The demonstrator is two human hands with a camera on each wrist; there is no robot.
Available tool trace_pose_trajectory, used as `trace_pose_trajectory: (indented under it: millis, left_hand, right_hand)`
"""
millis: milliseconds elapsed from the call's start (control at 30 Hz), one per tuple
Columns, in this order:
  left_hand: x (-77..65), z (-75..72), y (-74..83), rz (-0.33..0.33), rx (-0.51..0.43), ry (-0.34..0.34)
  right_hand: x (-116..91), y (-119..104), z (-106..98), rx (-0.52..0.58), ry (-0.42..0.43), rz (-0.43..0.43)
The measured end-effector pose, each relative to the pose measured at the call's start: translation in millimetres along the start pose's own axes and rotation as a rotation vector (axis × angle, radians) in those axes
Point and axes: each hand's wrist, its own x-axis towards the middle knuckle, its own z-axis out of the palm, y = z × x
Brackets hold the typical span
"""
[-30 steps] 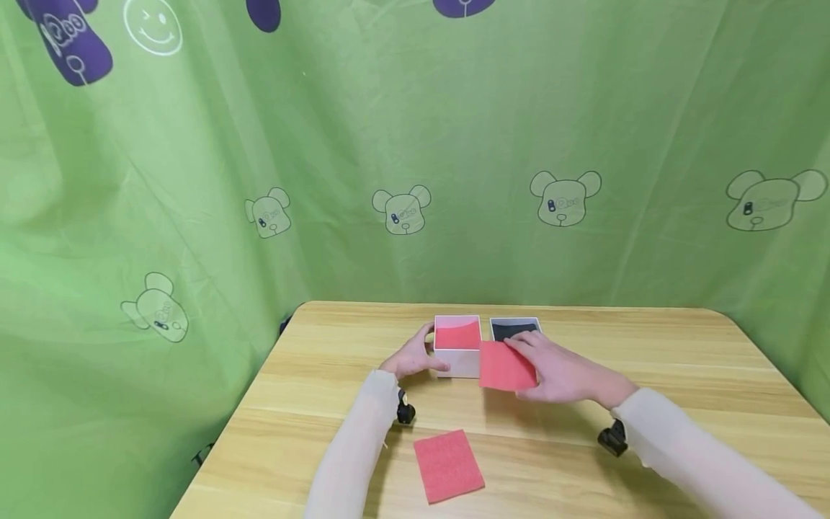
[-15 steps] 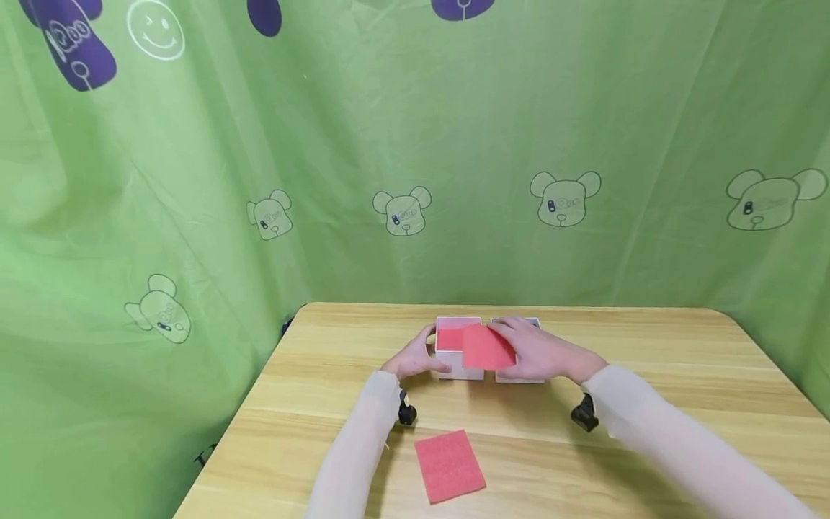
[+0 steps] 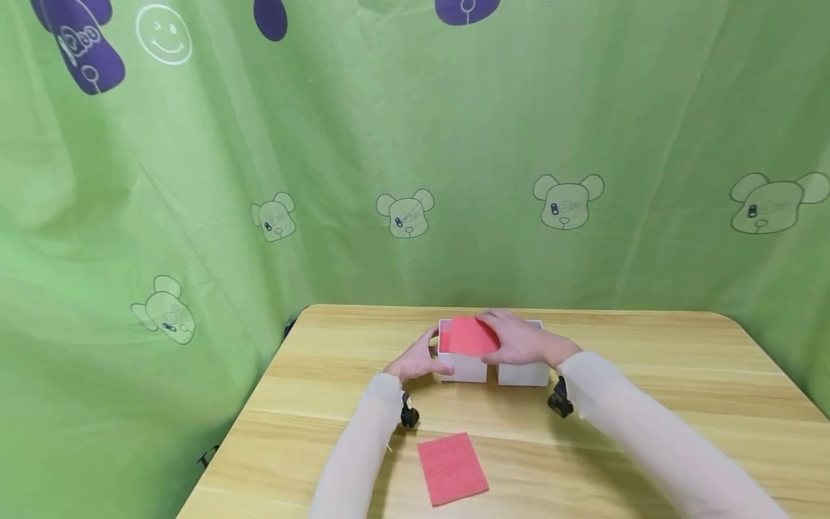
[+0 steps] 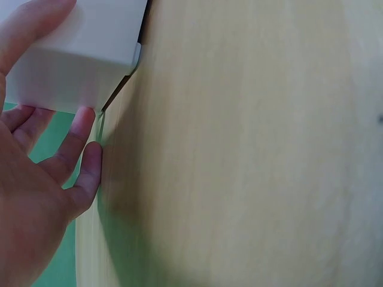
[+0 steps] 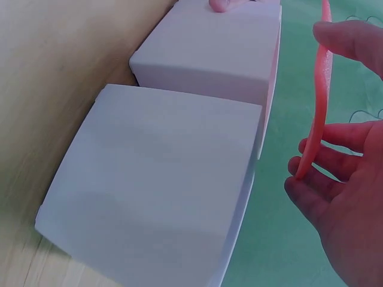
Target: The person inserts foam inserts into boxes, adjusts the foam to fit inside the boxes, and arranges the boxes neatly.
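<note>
In the head view my left hand [image 3: 418, 359] holds the left white open-topped box [image 3: 463, 369], thumb at the front and fingers round its left side. Red material [image 3: 444, 342] shows inside that box. My right hand [image 3: 521, 342] pinches a red felt-like square [image 3: 472, 336] above the left box, hiding much of its opening. The right wrist view shows that red square [image 5: 320, 89] edge-on between thumb and fingers, apart from the boxes. Beside the left box stands a second white box [image 3: 522, 375], its inside mostly hidden by the right hand.
Another red square [image 3: 452, 468] lies flat near the front of the wooden table [image 3: 648, 375]. Behind the table hangs a green curtain [image 3: 486, 252] with bear prints. A narrow gap separates the two boxes.
My right hand has carried the red square up and left, from in front of the right box to above the left box. My left hand keeps its hold on the left box.
</note>
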Motion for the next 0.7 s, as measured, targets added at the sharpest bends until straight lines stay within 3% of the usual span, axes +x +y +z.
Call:
trace_pose_trajectory:
  millis: [367, 700]
  left_hand:
    - [0.6, -1.0, -0.3, 0.001, 0.01, -0.007]
    - [1.3, -2.8, -2.7, 0.002, 0.03, -0.01]
  right_hand:
    - [19.4, 11.2, 11.2, 0.001, -0.045, 0.044]
    - [30.5, 6.4, 13.0, -0.002, -0.083, 0.062]
